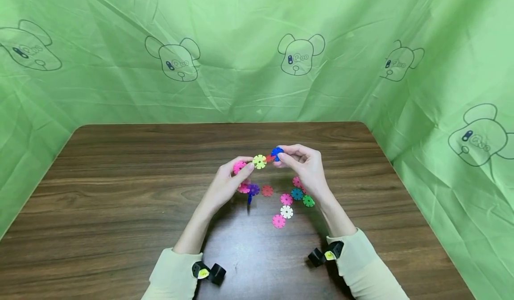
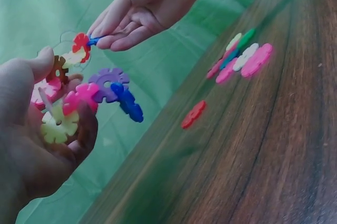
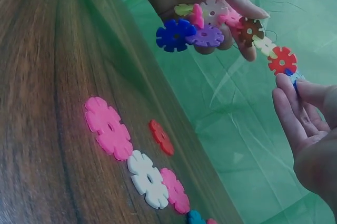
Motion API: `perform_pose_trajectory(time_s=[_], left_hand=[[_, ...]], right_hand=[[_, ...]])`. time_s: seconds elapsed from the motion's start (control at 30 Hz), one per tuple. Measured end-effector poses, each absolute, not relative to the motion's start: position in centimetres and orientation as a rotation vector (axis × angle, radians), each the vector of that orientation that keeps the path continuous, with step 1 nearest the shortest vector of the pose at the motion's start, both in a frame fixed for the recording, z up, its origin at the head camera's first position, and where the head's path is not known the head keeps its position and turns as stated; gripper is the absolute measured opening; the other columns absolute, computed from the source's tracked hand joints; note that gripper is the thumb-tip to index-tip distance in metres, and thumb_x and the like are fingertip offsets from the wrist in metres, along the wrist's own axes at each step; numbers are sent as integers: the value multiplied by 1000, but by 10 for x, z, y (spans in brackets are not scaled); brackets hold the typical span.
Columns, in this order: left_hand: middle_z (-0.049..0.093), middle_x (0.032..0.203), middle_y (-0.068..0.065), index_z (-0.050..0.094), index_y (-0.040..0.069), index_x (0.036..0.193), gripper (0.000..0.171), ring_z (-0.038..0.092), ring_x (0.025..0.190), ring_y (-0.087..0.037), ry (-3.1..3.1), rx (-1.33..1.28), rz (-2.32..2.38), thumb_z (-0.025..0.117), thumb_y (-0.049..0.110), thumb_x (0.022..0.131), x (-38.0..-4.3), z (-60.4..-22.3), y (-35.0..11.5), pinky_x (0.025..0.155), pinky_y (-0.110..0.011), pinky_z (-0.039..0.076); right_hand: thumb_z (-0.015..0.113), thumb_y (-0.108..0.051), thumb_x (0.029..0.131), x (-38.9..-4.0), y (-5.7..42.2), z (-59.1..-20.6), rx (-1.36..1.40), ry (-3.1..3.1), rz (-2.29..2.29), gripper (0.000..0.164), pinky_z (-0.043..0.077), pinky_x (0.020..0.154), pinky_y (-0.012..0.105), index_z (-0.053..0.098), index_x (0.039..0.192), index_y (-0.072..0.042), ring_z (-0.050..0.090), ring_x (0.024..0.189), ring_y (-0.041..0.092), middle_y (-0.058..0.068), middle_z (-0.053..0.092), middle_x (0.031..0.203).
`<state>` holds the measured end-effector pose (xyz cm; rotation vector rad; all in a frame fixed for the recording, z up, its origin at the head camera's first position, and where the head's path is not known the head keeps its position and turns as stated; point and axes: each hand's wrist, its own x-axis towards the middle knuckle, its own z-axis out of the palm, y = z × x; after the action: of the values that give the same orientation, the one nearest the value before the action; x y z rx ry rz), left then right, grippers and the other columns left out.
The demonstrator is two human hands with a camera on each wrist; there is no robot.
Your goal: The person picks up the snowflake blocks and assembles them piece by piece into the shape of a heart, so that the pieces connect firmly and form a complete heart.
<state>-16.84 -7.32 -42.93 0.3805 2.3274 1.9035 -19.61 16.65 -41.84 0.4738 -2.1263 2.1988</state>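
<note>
A chain of interlocking flower-shaped plastic discs is held up above the table between both hands. My left hand (image 1: 224, 183) grips its left part, around a pink disc (image 1: 239, 167) and a brown disc (image 3: 250, 32). From there the chain runs through a pale yellow disc (image 1: 259, 162) and a red disc (image 3: 283, 62). At its right end, my right hand (image 1: 308, 168) pinches a blue disc (image 1: 276, 153) that meets the red one. Below the left hand hang a purple disc (image 2: 109, 84) and another blue disc (image 3: 175, 36); fingers partly hide the pieces in the palm.
On the brown wooden table (image 1: 120, 210) lies a single red disc (image 1: 267, 190). Right of it are loose discs: pink (image 1: 279, 221), white (image 1: 287, 211), teal (image 1: 296, 193) and green (image 1: 308, 201), with several close together. A green curtain (image 1: 241, 81) surrounds the table's far and side edges.
</note>
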Motion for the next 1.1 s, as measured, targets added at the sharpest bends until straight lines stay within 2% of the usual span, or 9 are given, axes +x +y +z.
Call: perform_pose_trajectory(time_s=[0.23,0.43,0.67,0.73,0.8,0.87,0.93,1.03,1.1], left_hand=[[69,100,-27,57,3,141,48,71,84,-26,2193,414,1885,33,33,114,-169,-430,-78,91,-50,59],[70,108,-28,52,-4,144,58,73,92,-29,2155,441,1737,24,38,114,-172,-434,-84,101,-46,55],[74,110,-24,58,-6,135,68,72,101,-24,2144,379,1565,20,46,113,-172,-437,-90,102,-41,53],[73,113,-25,58,-6,134,68,72,106,-29,2145,371,1548,20,45,113,-173,-438,-90,105,-44,52],[70,124,-27,54,-5,141,65,68,119,-36,2162,367,1551,22,44,113,-174,-438,-90,114,-49,46],[62,141,-27,50,-4,147,63,56,137,-40,2189,362,1572,25,43,113,-174,-438,-90,122,-54,36],[55,151,-23,48,0,150,59,46,146,-38,2231,379,1598,29,42,113,-174,-438,-88,125,-55,31],[56,152,-14,54,7,148,53,48,146,-32,2300,430,1627,37,42,112,-174,-436,-85,123,-52,35],[65,141,-12,59,12,144,47,60,132,-31,2339,460,1640,44,41,110,-173,-436,-83,113,-50,46]], right_hand=[[67,-14,100,-196,167,-419,462,-2156,2224,35,63,87,35,67,128,8,79,84,16,2,81,99],[67,-16,101,-195,165,-420,471,-2220,2200,36,62,90,37,67,130,4,79,87,18,3,81,101],[68,-15,100,-196,164,-425,487,-2265,2184,31,62,89,38,70,128,-1,79,90,26,10,80,104],[67,-12,100,-196,163,-426,497,-2271,2185,31,63,88,37,70,128,0,79,90,27,14,79,107],[67,-11,100,-196,161,-426,498,-2285,2176,30,63,87,36,70,127,1,79,89,27,18,78,108],[67,-9,100,-196,159,-427,504,-2295,2176,29,63,86,36,70,127,2,79,88,25,21,77,109],[67,-8,99,-195,156,-429,511,-2302,2182,29,63,86,35,70,127,2,79,87,20,22,77,111],[66,-5,99,-195,153,-431,538,-2285,2221,29,63,85,36,69,127,5,79,86,16,22,75,115],[66,-3,99,-195,152,-432,556,-2272,2246,29,63,85,37,68,127,6,78,86,16,23,75,114]])
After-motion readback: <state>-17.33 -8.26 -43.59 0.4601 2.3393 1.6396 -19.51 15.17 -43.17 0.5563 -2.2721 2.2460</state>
